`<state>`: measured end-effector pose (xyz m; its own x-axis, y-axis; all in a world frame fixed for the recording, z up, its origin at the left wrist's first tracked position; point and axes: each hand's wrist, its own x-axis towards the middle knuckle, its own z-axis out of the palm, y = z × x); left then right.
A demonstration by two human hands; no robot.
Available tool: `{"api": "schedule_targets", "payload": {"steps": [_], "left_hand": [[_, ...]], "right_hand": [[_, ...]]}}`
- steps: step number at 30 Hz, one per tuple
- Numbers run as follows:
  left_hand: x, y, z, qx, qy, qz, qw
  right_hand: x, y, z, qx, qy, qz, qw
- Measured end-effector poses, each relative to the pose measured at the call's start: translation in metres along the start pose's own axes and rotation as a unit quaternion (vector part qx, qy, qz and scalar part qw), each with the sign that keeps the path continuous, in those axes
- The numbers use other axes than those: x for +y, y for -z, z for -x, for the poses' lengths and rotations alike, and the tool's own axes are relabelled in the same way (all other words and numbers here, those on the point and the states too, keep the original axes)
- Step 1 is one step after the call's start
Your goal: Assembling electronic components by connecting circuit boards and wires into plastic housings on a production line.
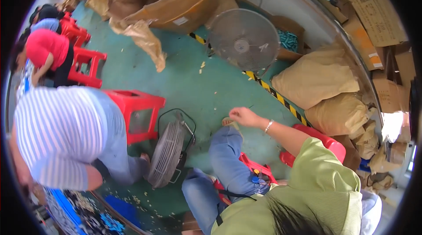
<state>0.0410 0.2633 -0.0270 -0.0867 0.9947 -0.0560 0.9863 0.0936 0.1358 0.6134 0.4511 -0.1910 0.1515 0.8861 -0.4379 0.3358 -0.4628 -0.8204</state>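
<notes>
My right hand [245,117] is raised above the green floor, with its arm stretched out from a light green sleeve and a pale bracelet [269,125] round the wrist. Its fingers are curled together, and whatever they may hold is too small or hidden to make out. Under the hand is my sandalled foot [228,122], below a leg in blue jeans. A red plastic stool [258,167] shows in part beneath me, with a small blue and yellow item [259,179] beside my leg. My left hand is out of sight.
A floor fan [167,153] and a red stool [136,107] stand beside a person in stripes [70,134]. Another fan [244,39] is near a large carton [162,1]. Brown sacks [318,76] line the right; small pale scraps litter the floor.
</notes>
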Motion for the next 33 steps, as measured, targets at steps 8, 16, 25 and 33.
{"api": "schedule_targets", "payload": {"steps": [8,16,25,33], "left_hand": [[0.080,0.048,-0.078,-0.175,-0.003,0.088,0.981],[0.126,0.039,-0.078,-0.313,0.084,0.160,0.932],[0.272,-0.055,-0.028,-0.412,0.271,0.249,0.834],[0.464,-0.088,-0.074,-0.463,0.155,0.202,0.849]], "right_hand": [[-0.012,0.186,0.040,0.033,-0.086,0.096,0.991],[-0.019,0.309,-0.077,0.175,-0.075,-0.001,0.982],[0.060,0.393,-0.343,0.187,-0.035,-0.018,0.982],[0.135,0.408,-0.422,0.053,-0.189,0.112,0.974]]}}
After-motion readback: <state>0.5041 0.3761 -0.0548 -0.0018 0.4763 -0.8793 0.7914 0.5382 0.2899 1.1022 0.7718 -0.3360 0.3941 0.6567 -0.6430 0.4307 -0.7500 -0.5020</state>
